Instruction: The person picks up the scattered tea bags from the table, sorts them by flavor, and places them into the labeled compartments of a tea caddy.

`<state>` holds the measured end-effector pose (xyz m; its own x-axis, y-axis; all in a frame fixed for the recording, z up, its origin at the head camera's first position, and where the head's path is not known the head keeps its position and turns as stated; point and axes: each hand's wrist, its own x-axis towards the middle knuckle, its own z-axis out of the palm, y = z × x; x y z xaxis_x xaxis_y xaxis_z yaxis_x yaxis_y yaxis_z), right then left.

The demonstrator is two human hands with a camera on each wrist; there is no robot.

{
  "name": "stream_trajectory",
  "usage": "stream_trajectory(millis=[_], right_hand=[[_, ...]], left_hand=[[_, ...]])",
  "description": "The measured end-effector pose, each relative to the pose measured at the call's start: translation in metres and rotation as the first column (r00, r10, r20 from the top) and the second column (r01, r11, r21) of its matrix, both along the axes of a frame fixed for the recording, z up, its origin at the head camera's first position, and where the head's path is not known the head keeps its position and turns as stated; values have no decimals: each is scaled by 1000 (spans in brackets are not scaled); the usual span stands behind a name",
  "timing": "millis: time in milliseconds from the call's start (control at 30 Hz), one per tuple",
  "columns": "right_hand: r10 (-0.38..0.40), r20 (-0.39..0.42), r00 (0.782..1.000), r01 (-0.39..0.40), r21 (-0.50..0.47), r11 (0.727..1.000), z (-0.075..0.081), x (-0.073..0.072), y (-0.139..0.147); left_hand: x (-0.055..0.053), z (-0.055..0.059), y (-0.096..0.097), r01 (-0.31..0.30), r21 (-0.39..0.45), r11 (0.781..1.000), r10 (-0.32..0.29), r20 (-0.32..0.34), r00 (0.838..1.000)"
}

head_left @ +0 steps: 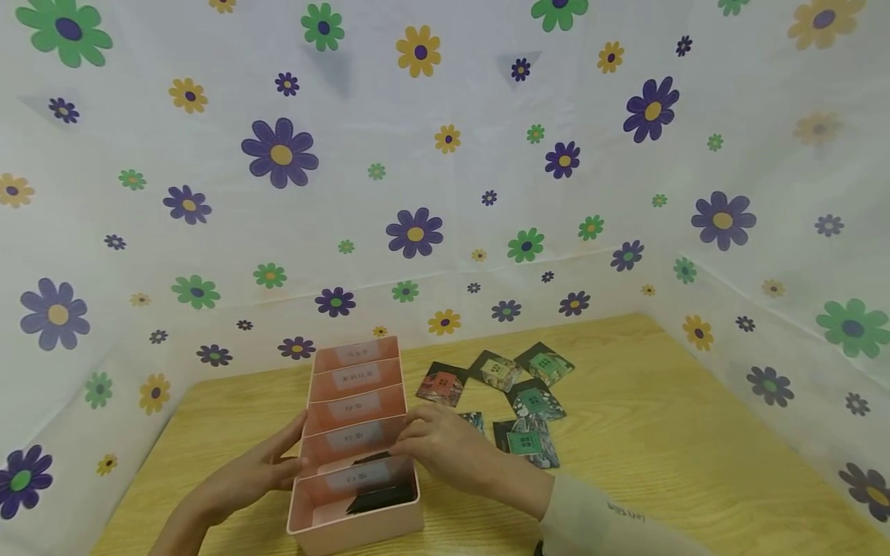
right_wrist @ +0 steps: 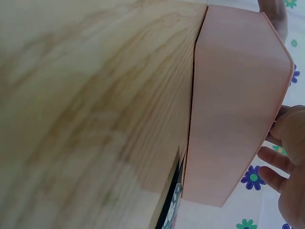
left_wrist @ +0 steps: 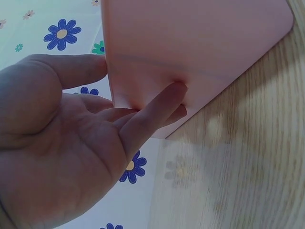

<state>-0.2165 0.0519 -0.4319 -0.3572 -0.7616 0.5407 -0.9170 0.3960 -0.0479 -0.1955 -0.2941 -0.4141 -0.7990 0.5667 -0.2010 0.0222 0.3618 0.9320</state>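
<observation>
A long pink divided box [head_left: 358, 529] stands on the wood table, with labelled dividers across it. My left hand [head_left: 250, 471] is at its left side; in the left wrist view, extended fingers [left_wrist: 159, 107] press its outer wall. My right hand [head_left: 452, 448] reaches over the right rim, bent fingertips at the second compartment from the front. A dark packet [head_left: 373, 458] shows there beside these fingertips; I cannot tell whether they hold it. In the right wrist view, the right hand [right_wrist: 290, 157] is at the rim. Another dark packet [head_left: 382, 498] lies in the front compartment.
Right of the box lie several square dark packets with coloured labels: a red one [head_left: 442, 384], a yellow one [head_left: 495, 370] and green ones, such as the nearest [head_left: 526, 442]. Another is partly behind the right hand. A flowered white sheet [head_left: 480, 193] surrounds the table [head_left: 626, 463].
</observation>
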Motion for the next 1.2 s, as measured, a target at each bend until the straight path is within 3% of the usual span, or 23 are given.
stream_trajectory(millis=[267,333,400,467,567,667,900,1067,1200], right_hand=[[-48,-33,998,53,135,989,4,2,-1],[-34,12,999,32,134,990,4,1,0],[-10,107,994,-1,104,995,4,0,1],[24,236,971,-37,48,998,5,-2,4],[67,426,902,-56,-38,998,8,-4,12],[61,531,845,-21,-80,997,12,-7,26],[-21,591,806,136,-151,979,12,-24,73],[-124,628,768,278,-153,948,7,-41,115],[-191,629,754,363,-156,919,1,-55,145]], left_hand=[[-1,-1,-2,13,17,1000,-13,20,1000],[-2,-1,-3,14,19,1000,-15,27,1000],[-1,-1,-3,17,19,1000,-18,33,999],[-1,0,-4,17,16,1000,-18,37,999],[0,0,-5,20,13,1000,-20,47,999],[0,0,-5,23,17,1000,-24,50,998],[-1,0,-4,27,27,999,-28,50,998],[-1,1,-3,24,17,1000,-25,50,998],[-1,2,-2,24,4,1000,-24,56,998]])
